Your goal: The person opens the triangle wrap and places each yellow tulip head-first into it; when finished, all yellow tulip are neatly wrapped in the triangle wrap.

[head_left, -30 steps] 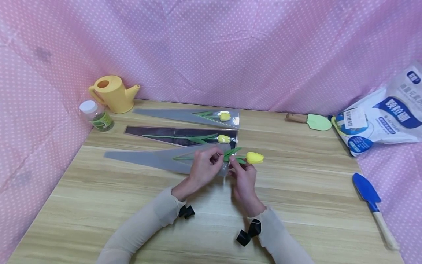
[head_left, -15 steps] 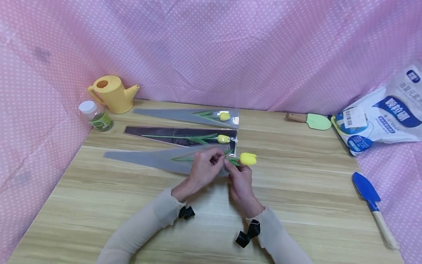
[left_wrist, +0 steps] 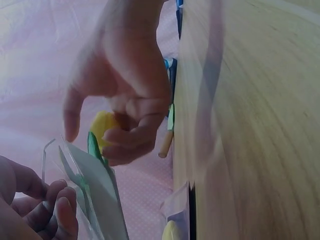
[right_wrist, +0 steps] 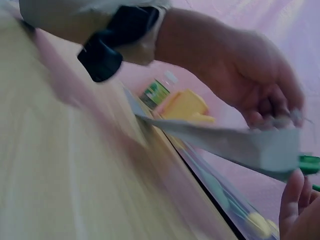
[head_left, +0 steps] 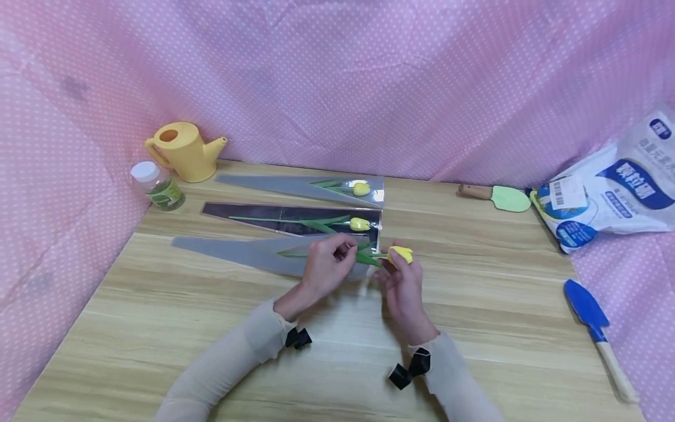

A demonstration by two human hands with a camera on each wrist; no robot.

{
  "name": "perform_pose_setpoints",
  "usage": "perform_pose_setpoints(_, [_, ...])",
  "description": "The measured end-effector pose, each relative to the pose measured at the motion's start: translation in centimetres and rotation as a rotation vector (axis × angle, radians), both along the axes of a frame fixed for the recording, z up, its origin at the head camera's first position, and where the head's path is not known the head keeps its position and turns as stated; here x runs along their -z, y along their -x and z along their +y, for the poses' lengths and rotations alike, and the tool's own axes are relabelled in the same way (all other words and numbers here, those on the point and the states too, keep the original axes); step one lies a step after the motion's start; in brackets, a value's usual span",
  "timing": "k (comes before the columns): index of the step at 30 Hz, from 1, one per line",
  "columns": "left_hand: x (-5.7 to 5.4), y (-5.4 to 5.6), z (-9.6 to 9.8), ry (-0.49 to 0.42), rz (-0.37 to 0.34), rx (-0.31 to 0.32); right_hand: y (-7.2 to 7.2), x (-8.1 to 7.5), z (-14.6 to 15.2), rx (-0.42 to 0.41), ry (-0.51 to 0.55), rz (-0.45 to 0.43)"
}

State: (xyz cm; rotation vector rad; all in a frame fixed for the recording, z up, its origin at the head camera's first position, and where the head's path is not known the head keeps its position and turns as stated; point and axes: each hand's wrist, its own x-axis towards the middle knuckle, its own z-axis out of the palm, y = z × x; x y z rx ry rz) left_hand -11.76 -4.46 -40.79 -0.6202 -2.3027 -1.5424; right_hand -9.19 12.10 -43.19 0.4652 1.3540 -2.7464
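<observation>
A yellow tulip point(head_left: 402, 253) with green leaves lies partly in a frosted clear flower sleeve point(head_left: 239, 253), its bloom outside the opening. My left hand point(head_left: 329, 261) pinches the sleeve's edge near that opening; in the left wrist view the rim gapes around the leaves. My right hand point(head_left: 406, 293) is at the bloom, its thumb overlapping the yellow petals in the head view. Seen from the left wrist, the right thumb stands apart from the bent fingers, with the bloom point(left_wrist: 102, 127) between them.
Behind lie a dark-backed sleeve point(head_left: 253, 212) and a clear sleeve point(head_left: 263, 181), each with a yellow tulip. A yellow watering can point(head_left: 190, 153) and a lidded jar point(head_left: 160, 189) stand left. Rightward are a green trowel point(head_left: 510, 199), a white bag point(head_left: 606, 193) and a blue trowel point(head_left: 587, 302).
The tulip has slid left, deeper into the sleeve. My right hand went left with it, let go of the stem and shifted right to the bloom. My left hand stays put.
</observation>
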Motion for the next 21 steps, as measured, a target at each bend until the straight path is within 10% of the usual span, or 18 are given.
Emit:
perform_pose_setpoints(9, [-0.4,0.0,0.0,-0.011,0.003,0.0,0.2,-0.2,2.8,-0.077,0.039,0.148])
perform_pose_setpoints(21, [-0.4,-0.1,0.0,-0.018,-0.015,0.012,0.2,-0.6,2.4,-0.091,-0.294,0.105])
